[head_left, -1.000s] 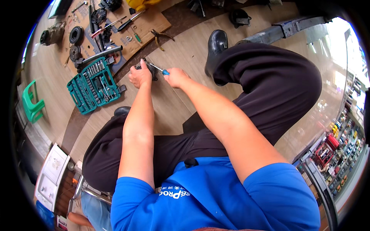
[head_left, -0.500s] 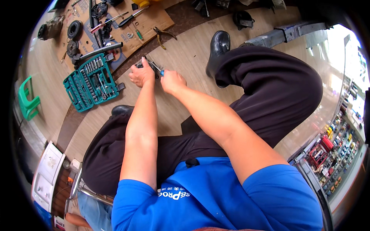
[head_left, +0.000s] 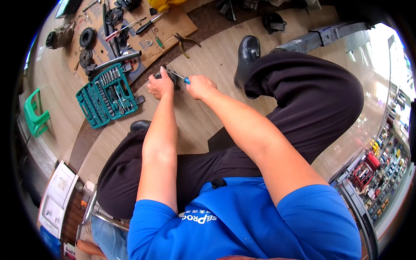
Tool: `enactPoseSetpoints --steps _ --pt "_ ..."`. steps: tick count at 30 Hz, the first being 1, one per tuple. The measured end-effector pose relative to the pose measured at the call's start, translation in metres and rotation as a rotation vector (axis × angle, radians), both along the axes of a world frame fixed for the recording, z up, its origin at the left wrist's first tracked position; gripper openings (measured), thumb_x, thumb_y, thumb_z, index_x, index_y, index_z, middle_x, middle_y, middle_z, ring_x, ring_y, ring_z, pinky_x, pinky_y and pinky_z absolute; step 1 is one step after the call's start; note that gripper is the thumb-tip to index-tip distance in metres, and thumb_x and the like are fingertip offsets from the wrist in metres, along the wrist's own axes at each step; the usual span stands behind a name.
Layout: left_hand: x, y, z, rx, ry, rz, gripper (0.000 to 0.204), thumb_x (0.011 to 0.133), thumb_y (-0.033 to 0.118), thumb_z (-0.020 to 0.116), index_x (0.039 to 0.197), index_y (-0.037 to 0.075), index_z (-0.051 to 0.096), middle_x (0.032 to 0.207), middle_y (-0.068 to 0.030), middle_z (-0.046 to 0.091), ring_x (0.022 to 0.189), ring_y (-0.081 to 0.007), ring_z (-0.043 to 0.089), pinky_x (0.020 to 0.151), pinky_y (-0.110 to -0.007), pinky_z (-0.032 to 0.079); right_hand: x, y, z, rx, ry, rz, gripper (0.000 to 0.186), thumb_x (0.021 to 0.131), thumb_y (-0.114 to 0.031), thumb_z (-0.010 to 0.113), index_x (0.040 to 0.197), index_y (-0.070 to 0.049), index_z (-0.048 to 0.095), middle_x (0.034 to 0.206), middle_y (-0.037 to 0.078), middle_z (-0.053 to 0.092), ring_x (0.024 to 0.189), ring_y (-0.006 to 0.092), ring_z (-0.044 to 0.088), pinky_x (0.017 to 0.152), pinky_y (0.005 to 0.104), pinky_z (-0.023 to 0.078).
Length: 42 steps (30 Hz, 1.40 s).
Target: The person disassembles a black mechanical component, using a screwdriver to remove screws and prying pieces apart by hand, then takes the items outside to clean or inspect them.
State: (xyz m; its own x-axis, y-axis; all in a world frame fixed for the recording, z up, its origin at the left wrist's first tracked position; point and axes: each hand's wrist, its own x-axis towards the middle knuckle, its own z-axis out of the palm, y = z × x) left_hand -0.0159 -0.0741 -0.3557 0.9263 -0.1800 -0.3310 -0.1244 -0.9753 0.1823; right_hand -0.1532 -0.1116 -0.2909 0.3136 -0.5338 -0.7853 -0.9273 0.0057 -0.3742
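My left hand (head_left: 160,85) is closed round a small dark metal part (head_left: 173,79) close to the floor, its thumb up on top. Most of that part is hidden by my fingers, so I cannot tell its kind. In my right hand (head_left: 200,87) is a screwdriver (head_left: 186,80) with a blue handle. Its thin shaft points up and left, and the tip reaches the far side of the dark part. To the left of my hands lies an opened green socket set case (head_left: 107,96) with rows of sockets and a ratchet.
Beyond my hands, a cardboard sheet (head_left: 178,27) carries a metal tube (head_left: 118,60), a black-handled screwdriver (head_left: 149,25) and dark parts. Pliers (head_left: 183,45) lie at its edge. A green stool (head_left: 36,113) stands left, a grey metal beam (head_left: 303,41) far right. My boot (head_left: 248,54) is right of my hands.
My right hand has drawn slightly right, and more of the screwdriver's shaft shows between it and the dark part. My left hand keeps its hold. The whole view has shifted a little.
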Motion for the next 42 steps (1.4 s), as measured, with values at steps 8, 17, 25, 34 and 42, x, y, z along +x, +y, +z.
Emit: enactPoseSetpoints --steps 8,17,25,34,42 --pt "-0.002 0.002 -0.001 -0.012 -0.021 -0.004 0.065 0.082 0.067 0.060 0.123 0.017 0.061 0.122 -0.0192 0.058 0.117 -0.0379 0.053 0.096 -0.047 0.045 0.002 -0.015 0.017 0.010 0.029 0.116 0.029 0.089 -0.020 0.053 0.110 -0.010 0.071 0.114 0.013 0.069 0.106 0.0303 0.067 0.089 0.0436 0.054" --pt "-0.001 0.003 -0.001 -0.006 -0.015 0.026 0.068 0.081 0.069 0.058 0.125 0.017 0.060 0.125 -0.0179 0.059 0.118 -0.0367 0.055 0.096 -0.048 0.046 0.003 0.015 0.005 0.025 0.010 -0.096 0.027 0.092 -0.033 0.057 0.107 -0.012 0.063 0.104 0.017 0.068 0.100 0.0364 0.065 0.084 0.0492 0.052" --pt "-0.005 0.001 0.001 -0.045 0.004 0.016 0.065 0.080 0.065 0.063 0.121 0.015 0.060 0.118 -0.0159 0.057 0.116 -0.0347 0.053 0.095 -0.048 0.046 0.010 0.053 -0.007 0.002 0.076 -0.298 0.029 0.092 -0.035 0.057 0.108 -0.011 0.060 0.094 0.020 0.069 0.091 0.0405 0.066 0.080 0.0518 0.052" --pt "0.009 -0.007 0.006 0.012 0.055 0.015 0.069 0.080 0.068 0.060 0.125 0.015 0.061 0.124 -0.0167 0.059 0.116 -0.0355 0.057 0.094 -0.048 0.048 0.016 0.080 -0.042 0.033 -0.150 -0.538 0.035 0.089 -0.038 0.060 0.095 -0.004 0.065 0.099 0.024 0.068 0.095 0.0447 0.064 0.084 0.0519 0.051" --pt "0.003 -0.004 -0.002 -0.006 -0.001 0.023 0.066 0.081 0.067 0.060 0.121 0.015 0.062 0.119 -0.0178 0.060 0.115 -0.0362 0.056 0.094 -0.048 0.047 -0.019 0.022 -0.020 -0.097 -0.081 -0.299 0.037 0.089 -0.039 0.060 0.095 -0.003 0.066 0.096 0.024 0.068 0.094 0.0419 0.065 0.083 0.0495 0.051"
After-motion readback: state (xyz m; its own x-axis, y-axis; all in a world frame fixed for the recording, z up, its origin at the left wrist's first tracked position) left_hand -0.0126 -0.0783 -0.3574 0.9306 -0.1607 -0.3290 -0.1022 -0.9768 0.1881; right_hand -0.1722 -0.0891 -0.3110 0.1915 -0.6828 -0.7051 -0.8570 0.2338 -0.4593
